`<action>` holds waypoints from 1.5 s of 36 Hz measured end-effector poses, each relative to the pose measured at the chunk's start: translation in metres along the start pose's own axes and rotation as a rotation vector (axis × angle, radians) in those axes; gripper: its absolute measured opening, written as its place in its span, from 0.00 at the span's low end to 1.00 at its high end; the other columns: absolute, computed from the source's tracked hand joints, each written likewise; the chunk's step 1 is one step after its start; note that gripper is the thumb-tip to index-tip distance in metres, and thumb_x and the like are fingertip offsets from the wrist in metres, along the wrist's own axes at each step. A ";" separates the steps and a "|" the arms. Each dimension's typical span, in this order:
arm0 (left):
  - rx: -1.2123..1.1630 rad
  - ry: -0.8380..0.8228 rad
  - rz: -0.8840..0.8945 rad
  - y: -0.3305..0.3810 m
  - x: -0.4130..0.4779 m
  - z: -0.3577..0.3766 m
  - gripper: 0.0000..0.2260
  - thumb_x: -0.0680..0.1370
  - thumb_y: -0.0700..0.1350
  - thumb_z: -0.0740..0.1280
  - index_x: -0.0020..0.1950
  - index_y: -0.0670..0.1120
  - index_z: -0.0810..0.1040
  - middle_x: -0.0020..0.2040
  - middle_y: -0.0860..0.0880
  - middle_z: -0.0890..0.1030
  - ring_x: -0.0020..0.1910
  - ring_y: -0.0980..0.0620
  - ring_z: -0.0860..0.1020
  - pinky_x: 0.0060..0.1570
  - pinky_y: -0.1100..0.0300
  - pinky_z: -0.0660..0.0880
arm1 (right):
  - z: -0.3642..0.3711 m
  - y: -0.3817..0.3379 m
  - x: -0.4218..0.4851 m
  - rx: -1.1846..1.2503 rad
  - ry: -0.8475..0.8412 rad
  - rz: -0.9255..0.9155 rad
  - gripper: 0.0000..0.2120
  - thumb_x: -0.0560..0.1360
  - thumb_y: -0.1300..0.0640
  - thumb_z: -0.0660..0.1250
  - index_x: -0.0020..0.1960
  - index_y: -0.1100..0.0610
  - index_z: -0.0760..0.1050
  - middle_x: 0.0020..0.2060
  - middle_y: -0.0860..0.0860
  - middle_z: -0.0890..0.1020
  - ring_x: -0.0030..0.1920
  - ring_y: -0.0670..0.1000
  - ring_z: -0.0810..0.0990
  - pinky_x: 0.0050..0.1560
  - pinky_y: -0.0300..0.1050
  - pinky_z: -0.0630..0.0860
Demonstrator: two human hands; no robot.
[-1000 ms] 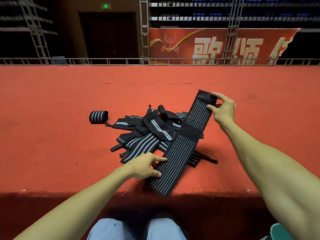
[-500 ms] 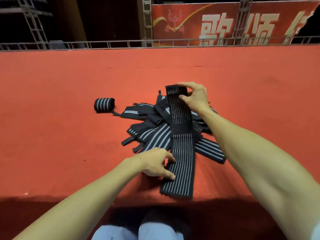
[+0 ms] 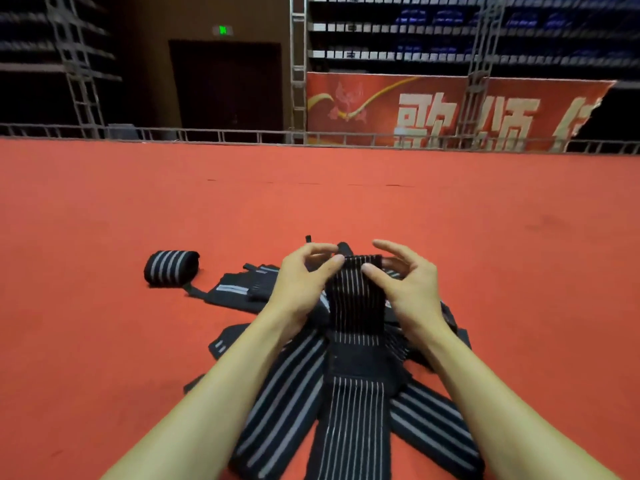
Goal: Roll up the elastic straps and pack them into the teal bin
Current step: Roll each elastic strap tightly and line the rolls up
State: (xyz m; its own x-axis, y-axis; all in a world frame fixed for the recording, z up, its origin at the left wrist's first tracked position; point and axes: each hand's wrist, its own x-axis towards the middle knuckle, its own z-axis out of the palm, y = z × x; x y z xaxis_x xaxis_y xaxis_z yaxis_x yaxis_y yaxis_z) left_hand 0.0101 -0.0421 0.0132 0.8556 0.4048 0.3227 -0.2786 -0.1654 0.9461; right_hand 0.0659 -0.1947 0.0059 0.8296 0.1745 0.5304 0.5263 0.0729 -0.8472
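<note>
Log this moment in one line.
left hand: pinches wide strap, far end | right hand: pinches same end | rolled strap: on carpet

Long strap point(image 3: 356, 410) lies lengthwise atop heaped striped straps point(image 3: 277, 393); rolled strap point(image 3: 171, 268) apart left.

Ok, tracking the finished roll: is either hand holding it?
No, the rolled strap lies on the red carpet, left of the left hand.

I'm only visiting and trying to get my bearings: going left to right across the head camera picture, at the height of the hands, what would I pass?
A rolled-up strap → a loose flat strap → the left hand → the striped strap that both hands pinch at its far end → the right hand.
</note>
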 end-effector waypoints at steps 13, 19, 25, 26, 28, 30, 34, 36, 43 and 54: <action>0.090 0.029 0.169 0.001 0.029 -0.007 0.08 0.74 0.37 0.73 0.39 0.49 0.84 0.37 0.51 0.85 0.37 0.58 0.79 0.43 0.64 0.76 | 0.017 0.005 0.029 0.162 -0.062 0.099 0.07 0.71 0.66 0.75 0.43 0.55 0.83 0.37 0.47 0.86 0.39 0.44 0.83 0.45 0.38 0.79; -0.038 -0.078 0.143 0.017 0.025 -0.010 0.07 0.75 0.36 0.72 0.49 0.47 0.83 0.47 0.48 0.84 0.47 0.53 0.82 0.51 0.54 0.79 | 0.009 -0.016 0.034 0.260 -0.047 0.113 0.10 0.70 0.69 0.74 0.37 0.54 0.84 0.37 0.52 0.85 0.41 0.53 0.83 0.47 0.51 0.82; -0.217 -0.059 0.121 0.028 0.020 -0.011 0.11 0.74 0.34 0.71 0.41 0.50 0.84 0.47 0.43 0.84 0.45 0.45 0.82 0.50 0.49 0.80 | 0.013 -0.027 0.033 0.309 -0.061 0.153 0.11 0.70 0.68 0.74 0.38 0.52 0.85 0.38 0.53 0.85 0.42 0.54 0.83 0.48 0.52 0.81; -0.222 -0.058 0.121 0.030 0.020 -0.011 0.12 0.74 0.33 0.71 0.40 0.50 0.84 0.46 0.43 0.84 0.46 0.45 0.82 0.52 0.47 0.79 | 0.014 -0.029 0.033 0.324 -0.071 0.164 0.12 0.70 0.68 0.73 0.38 0.51 0.85 0.37 0.53 0.85 0.41 0.53 0.83 0.46 0.51 0.81; -0.216 -0.048 0.115 0.031 0.019 -0.010 0.12 0.74 0.32 0.70 0.40 0.50 0.84 0.44 0.43 0.84 0.45 0.45 0.81 0.55 0.45 0.78 | 0.015 -0.031 0.031 0.346 -0.083 0.185 0.11 0.70 0.68 0.73 0.38 0.52 0.84 0.37 0.53 0.85 0.40 0.53 0.83 0.43 0.49 0.81; -0.210 -0.031 0.104 0.032 0.019 -0.010 0.12 0.74 0.32 0.70 0.40 0.49 0.84 0.44 0.43 0.83 0.45 0.44 0.81 0.55 0.42 0.78 | 0.016 -0.031 0.031 0.347 -0.086 0.192 0.11 0.70 0.68 0.73 0.38 0.52 0.84 0.38 0.53 0.85 0.40 0.54 0.83 0.44 0.50 0.81; -0.243 0.009 0.090 0.032 0.018 -0.007 0.12 0.74 0.32 0.70 0.38 0.48 0.85 0.42 0.41 0.82 0.43 0.43 0.80 0.49 0.47 0.79 | 0.017 -0.031 0.031 0.351 -0.089 0.206 0.11 0.70 0.68 0.73 0.38 0.53 0.84 0.38 0.54 0.85 0.40 0.56 0.83 0.45 0.52 0.81; -0.293 0.021 0.077 0.033 0.018 -0.005 0.12 0.73 0.31 0.70 0.37 0.47 0.85 0.39 0.41 0.82 0.40 0.44 0.79 0.43 0.54 0.80 | 0.015 -0.033 0.031 0.357 -0.096 0.211 0.07 0.66 0.65 0.75 0.37 0.54 0.85 0.37 0.55 0.85 0.40 0.57 0.84 0.46 0.54 0.82; -0.311 -0.062 0.030 0.040 0.015 -0.004 0.02 0.71 0.45 0.71 0.40 0.49 0.84 0.43 0.46 0.82 0.43 0.48 0.79 0.48 0.52 0.77 | 0.010 -0.042 0.032 0.306 -0.084 0.133 0.07 0.60 0.60 0.75 0.38 0.57 0.85 0.39 0.58 0.86 0.41 0.60 0.85 0.47 0.55 0.82; -0.394 -0.060 -0.005 0.046 0.012 -0.003 0.04 0.68 0.44 0.72 0.39 0.43 0.84 0.42 0.42 0.81 0.39 0.48 0.80 0.39 0.57 0.81 | 0.010 -0.046 0.031 0.320 -0.120 0.098 0.07 0.61 0.60 0.75 0.38 0.55 0.85 0.41 0.56 0.86 0.43 0.54 0.85 0.49 0.52 0.81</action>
State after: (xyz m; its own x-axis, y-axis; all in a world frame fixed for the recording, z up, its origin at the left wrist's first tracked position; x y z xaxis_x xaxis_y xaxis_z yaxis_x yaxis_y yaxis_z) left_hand 0.0058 -0.0424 0.0605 0.8780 0.3494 0.3273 -0.4109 0.1992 0.8896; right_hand 0.0656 -0.1831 0.0614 0.8356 0.3087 0.4544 0.3440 0.3510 -0.8709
